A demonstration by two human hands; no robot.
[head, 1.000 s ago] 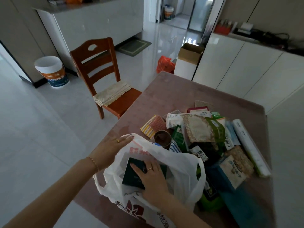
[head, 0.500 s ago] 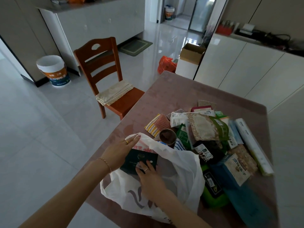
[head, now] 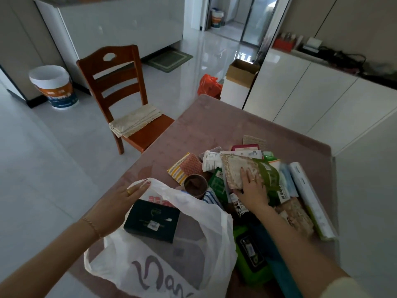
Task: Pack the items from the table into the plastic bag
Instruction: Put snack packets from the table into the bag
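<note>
A white plastic bag (head: 199, 239) lies open on the pink table (head: 214, 123) near its front edge. Inside it rests a dark green box (head: 152, 222). My left hand (head: 124, 198) holds the bag's far left rim, fingers over the edge. My right hand (head: 251, 190) is on a green and clear grain packet (head: 236, 171) atop the heap of items, fingers on top and thumb at its near edge. Around it lie a brown tube (head: 194, 186), a striped yellow-orange packet (head: 182, 168), a long white box (head: 309, 201) and a green container (head: 251, 257).
A wooden chair (head: 120, 89) with a folded cloth stands left of the table. On the floor are a white bucket (head: 53, 87), an orange bag (head: 209, 84) and a cardboard box (head: 240, 72). White cabinets (head: 300, 95) run close along the table's right side.
My right hand let go of the dark green box, left the bag and moved right and away onto the grain packet. The left hand stayed on the bag's rim.
</note>
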